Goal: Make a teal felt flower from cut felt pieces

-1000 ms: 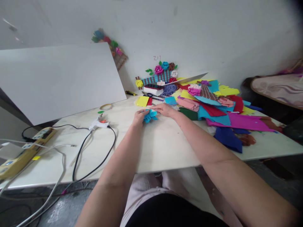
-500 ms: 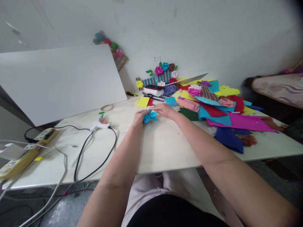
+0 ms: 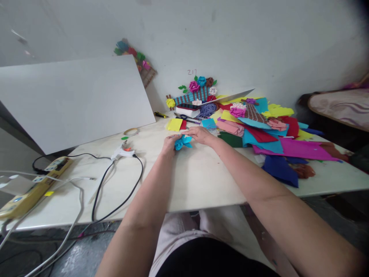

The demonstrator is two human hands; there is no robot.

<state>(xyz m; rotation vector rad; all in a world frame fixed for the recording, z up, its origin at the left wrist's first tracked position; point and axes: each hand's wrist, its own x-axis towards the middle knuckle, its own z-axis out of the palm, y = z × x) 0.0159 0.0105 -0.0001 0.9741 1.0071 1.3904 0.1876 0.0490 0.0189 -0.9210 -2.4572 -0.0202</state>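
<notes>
A small blue paper flower [image 3: 183, 142] is at the middle of the white table, between my two hands. My left hand [image 3: 170, 144] is closed on the flower's left side. My right hand [image 3: 198, 134] reaches in from the right, its fingers stretched over the flower's upper edge towards my left fingertips. Whether the right fingertips pinch a petal is too small to tell. Just beyond the hands lie a yellow paper square [image 3: 174, 124] and a blue paper piece [image 3: 208, 123].
A white glue gun [image 3: 123, 152] with a black cable lies left, near a power strip [image 3: 49, 175]. A tape roll [image 3: 131, 131] sits behind it. Coloured paper [image 3: 305, 148] is heaped right. A large white board [image 3: 77, 100] leans at the back left.
</notes>
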